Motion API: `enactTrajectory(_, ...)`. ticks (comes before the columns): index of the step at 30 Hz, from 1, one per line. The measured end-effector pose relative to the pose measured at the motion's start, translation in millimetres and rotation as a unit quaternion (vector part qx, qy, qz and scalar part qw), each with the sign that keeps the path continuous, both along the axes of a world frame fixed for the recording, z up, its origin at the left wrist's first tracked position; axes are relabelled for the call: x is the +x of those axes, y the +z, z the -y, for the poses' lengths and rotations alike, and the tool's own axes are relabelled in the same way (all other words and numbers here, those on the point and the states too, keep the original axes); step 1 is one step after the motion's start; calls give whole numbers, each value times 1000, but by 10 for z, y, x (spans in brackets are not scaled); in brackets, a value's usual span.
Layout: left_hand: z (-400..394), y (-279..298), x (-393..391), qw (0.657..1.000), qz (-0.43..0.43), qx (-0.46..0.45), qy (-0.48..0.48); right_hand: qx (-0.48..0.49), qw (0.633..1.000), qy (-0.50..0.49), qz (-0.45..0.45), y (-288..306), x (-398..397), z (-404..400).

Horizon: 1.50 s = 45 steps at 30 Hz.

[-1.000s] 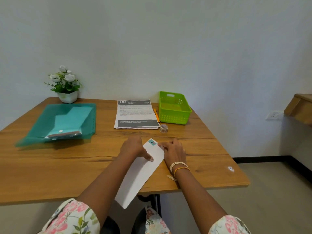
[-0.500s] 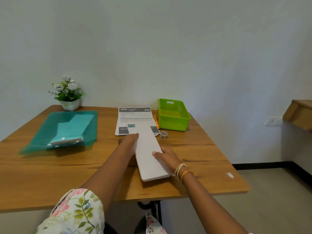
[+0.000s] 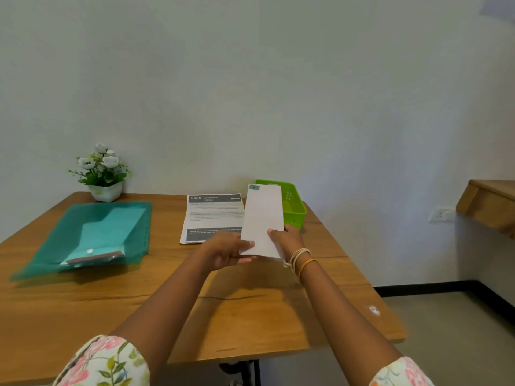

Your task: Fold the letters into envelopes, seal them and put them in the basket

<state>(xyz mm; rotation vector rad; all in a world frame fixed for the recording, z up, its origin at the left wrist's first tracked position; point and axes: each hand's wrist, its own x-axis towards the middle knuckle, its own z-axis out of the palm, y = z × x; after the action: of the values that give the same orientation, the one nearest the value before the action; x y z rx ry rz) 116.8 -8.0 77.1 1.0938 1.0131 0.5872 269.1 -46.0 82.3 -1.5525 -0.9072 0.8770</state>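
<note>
The printed sheet (image 3: pixel 213 217) lying on the table just left of where both hands grip the envelope (image 3: pixel 262 218) has a dark header band reading "2659", followed by small words that look like "LIVING ROOM". Its body lines and the dark footer band are too small to read. The stamp at the envelope's far corner shows nothing legible.

A table (image 3: pixel 83 316) stands against the far wall. At its far left corner sits a potted plant (image 3: pixel 101 171). Just nearer lies a folder (image 3: pixel 92 238) on the table's left side. A printed sheet (image 3: pixel 213 215) lies flat at far centre, with a basket (image 3: pixel 295 207) just to its right. Both hands, the left hand (image 3: pixel 225 250) and right hand (image 3: pixel 287 239), hold an envelope (image 3: pixel 262 218) by its near end above the table, its far end in front of the basket. A shelf (image 3: pixel 490 201) juts from the right wall.
</note>
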Motion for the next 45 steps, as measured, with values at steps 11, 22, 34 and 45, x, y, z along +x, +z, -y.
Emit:
enactTrajectory(11,-598,276,598,994,32,61,80,-32,997,-35,-66,342,304,-427)
enactTrajectory(22,-1379,169,957,975,-115,189,18,-88,993,-66,-41,325,811,-1348)
enactTrajectory(34,-1356,-185,636,884,-208,418,9,-105,958,-73,255,-107,755,-1407)
enactTrajectory(45,-889,-569,-450,865,-277,400,123,124,869,15,479,-523,-432,-787)
